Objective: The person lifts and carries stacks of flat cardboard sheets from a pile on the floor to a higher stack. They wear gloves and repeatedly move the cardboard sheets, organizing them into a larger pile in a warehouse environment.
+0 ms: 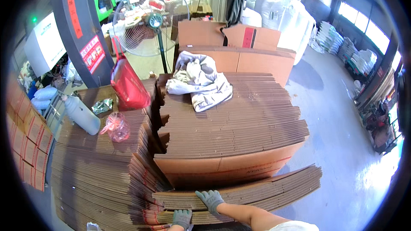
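Both my hands wear grey-green gloves and are on flattened cardboard boxes (265, 193), which stand on edge in a curved row close to me. My right hand (209, 200) reaches across the row, its fingers bent over the far top edge and its thumb out to the left. Nearer to me and to the left, my left hand (182, 218) has its fingers hooked over the sheets by a narrow gap in the row. The fingertips are partly hidden among the sheets. Beyond the row stands a large block of flattened boxes (239, 124), a dark gap between them.
On the left, another cardboard stack (94, 162) bears a white bottle (82, 115), a pink plastic bag (117, 127) and a red bag (128, 84). A grey cloth (201, 77) lies on the large block. Behind are a fan (155, 20) and a pillar (79, 30); grey floor (334, 145) runs along the right.
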`<state>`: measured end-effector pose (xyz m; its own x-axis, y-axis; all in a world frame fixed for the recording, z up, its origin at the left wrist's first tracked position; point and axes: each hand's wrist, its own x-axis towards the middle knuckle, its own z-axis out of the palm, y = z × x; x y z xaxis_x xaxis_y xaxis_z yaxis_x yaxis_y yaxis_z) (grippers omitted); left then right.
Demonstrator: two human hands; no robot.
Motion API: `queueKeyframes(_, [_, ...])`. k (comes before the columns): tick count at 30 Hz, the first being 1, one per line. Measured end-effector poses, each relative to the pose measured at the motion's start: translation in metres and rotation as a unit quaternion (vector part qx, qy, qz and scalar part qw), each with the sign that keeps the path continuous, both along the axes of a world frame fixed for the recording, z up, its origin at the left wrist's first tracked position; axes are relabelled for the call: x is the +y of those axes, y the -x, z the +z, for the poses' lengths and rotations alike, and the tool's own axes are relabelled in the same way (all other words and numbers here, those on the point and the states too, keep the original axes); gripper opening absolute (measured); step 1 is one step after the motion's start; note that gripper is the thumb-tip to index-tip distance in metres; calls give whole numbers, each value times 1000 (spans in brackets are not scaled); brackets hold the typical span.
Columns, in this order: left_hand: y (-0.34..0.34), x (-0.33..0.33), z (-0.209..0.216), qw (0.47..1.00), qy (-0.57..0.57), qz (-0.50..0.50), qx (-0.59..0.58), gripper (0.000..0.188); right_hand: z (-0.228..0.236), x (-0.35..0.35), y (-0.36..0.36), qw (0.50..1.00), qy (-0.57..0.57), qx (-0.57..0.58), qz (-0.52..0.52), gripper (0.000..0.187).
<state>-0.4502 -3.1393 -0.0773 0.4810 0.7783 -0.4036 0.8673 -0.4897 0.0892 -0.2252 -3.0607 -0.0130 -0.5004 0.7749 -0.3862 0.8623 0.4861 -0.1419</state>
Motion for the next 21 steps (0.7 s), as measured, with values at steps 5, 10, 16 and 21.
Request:
queueKeyframes(5, [12,-36,-3,997,58,12,42,66,6,-38,9,999,10,16,32,80])
queueKeyframes(10, [-49,-98,74,999,5,7,33,41,32,-96,-53,995,20,96,28,83])
queueKeyframes(16, [-201,-211,245,996,51,31,64,41,129,-185,-189,981,3,154,115,90])
queueKeyframes(21, [-303,-320,276,995,24,91,-31,48,183,-259,-283,974,28,154,165,96])
